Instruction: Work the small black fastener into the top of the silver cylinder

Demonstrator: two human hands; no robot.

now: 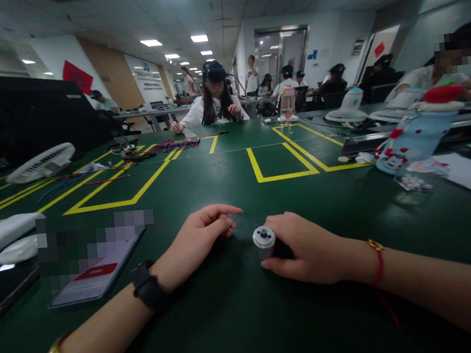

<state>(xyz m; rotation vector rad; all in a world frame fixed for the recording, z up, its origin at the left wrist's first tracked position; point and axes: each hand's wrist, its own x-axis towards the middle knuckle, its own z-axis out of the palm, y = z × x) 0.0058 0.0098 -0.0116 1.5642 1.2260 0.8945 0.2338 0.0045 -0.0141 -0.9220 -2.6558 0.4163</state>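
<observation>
A small silver metal cylinder (264, 244), which looks like an electric motor, stands upright on the green table. Its round top face has a central stub and small dark holes. My right hand (307, 247) is closed around its right side, thumb at the near side and fingers behind. To the left of the cylinder and apart from it, my left hand (202, 229) hovers low over the table. Its index finger points right, while the thumb and other fingers are loosely bent. I can make out nothing held in it.
A phone (98, 265) lies left of my left forearm, near a white case (7, 235). Coloured wires (175, 144) and a white fan (42, 163) lie farther back. A blue bottle (417, 133) stands at the right. Across the table (202, 174) sits a person (215, 104).
</observation>
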